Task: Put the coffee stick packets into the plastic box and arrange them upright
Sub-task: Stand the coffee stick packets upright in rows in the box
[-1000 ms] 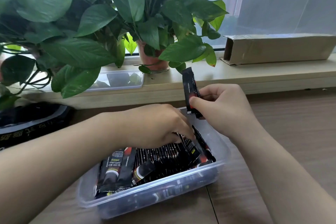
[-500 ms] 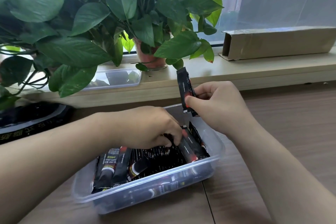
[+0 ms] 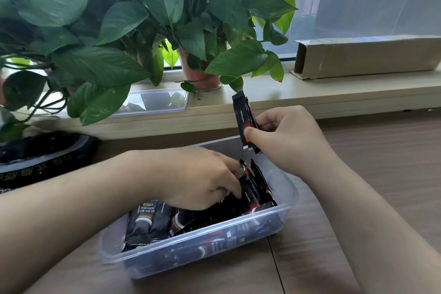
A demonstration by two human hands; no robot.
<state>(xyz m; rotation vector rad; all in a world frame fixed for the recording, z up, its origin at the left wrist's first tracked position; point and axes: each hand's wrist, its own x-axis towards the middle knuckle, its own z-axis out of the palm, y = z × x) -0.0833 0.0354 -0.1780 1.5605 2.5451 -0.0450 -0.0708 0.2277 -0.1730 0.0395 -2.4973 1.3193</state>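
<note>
A clear plastic box (image 3: pixel 290 194) sits on the wooden table in front of me, filled with several black coffee stick packets (image 3: pixel 210 216) packed in a row, some lying flat at the left end. My left hand (image 3: pixel 198 179) reaches into the box, its curled fingers gripping packets near the right end of the row. Above the box's far right corner, my right hand (image 3: pixel 284 136) pinches a couple of black and red packets (image 3: pixel 242 112) upright between thumb and fingers.
A leafy potted plant (image 3: pixel 200 76) stands on the window ledge, its leaves hanging close over the box. The clear lid (image 3: pixel 155 102) lies on the ledge. A black coffee bag (image 3: pixel 45 155) lies at left, a long cardboard box (image 3: pixel 367 55) at the back right.
My left hand's fingers have dug deeper among the packets at the right end of the row. My right hand holds its packets in nearly the same place.
</note>
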